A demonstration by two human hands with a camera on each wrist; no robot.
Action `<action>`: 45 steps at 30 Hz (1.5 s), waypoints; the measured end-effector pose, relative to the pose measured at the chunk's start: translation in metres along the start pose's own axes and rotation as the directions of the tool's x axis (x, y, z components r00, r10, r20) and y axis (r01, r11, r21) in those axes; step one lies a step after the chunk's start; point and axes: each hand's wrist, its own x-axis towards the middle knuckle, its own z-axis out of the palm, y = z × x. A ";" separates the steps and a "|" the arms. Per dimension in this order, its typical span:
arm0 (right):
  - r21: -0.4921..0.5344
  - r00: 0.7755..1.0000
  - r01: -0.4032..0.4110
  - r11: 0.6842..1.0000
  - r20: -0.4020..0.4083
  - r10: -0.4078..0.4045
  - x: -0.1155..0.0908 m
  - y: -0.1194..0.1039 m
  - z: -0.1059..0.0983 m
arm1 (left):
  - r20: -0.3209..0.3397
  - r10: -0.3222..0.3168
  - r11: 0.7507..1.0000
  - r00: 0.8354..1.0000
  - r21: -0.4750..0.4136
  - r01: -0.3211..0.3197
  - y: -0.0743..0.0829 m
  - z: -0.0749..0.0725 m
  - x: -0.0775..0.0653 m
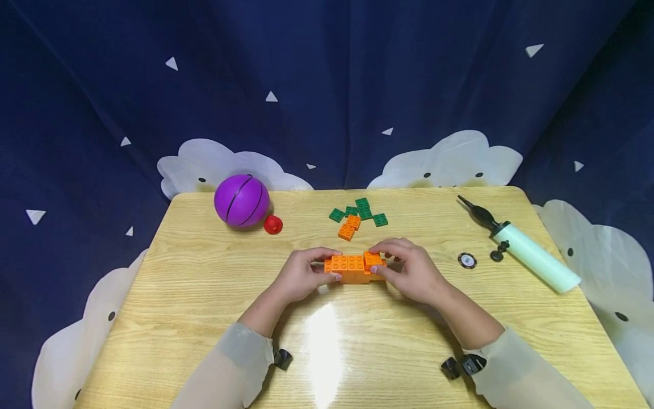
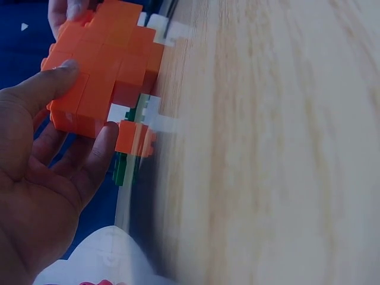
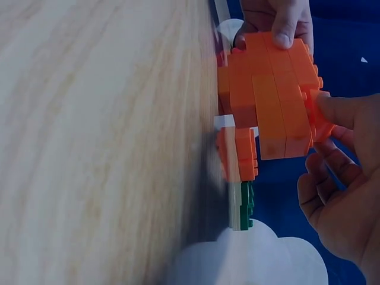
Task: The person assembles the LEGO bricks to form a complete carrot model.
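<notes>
A built-up block of orange toy bricks (image 1: 347,264) is between both hands over the middle of the table. My left hand (image 1: 301,276) grips its left end, thumb on the near side and fingers behind. At the right end, my right hand (image 1: 415,274) pinches a single orange brick (image 1: 372,259) between thumb and fingers. That brick sits slightly askew on top of the studs. From the left wrist view, the orange block (image 2: 89,71) shows a stepped underside. In the right wrist view, the right thumb presses the pinched brick (image 3: 322,119) against the block's studded side.
Beyond the hands lie loose orange bricks (image 1: 346,232) and several green bricks (image 1: 364,210). A purple ball (image 1: 241,200) and a red hat-shaped piece (image 1: 273,225) are at the back left. Right of the hands are a poker chip (image 1: 467,261), a small black piece (image 1: 497,255) and a hand pump (image 1: 536,258).
</notes>
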 end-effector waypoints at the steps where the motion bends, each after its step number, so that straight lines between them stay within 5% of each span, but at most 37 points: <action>1: -0.001 1.000 0.003 1.000 0.002 -0.003 -0.001 -0.001 0.000 | 0.001 0.002 1.000 1.000 0.002 -0.002 0.000 0.000 0.000; 13: -0.062 1.000 0.025 0.998 0.001 -0.025 -0.004 -0.005 0.002 | -0.001 0.009 1.000 1.000 -0.001 -0.009 -0.001 0.000 0.000; 45: -0.031 0.999 0.028 0.999 -0.014 -0.029 -0.005 0.006 0.007 | 0.002 -0.005 1.000 1.000 -0.004 0.005 -0.001 0.000 0.000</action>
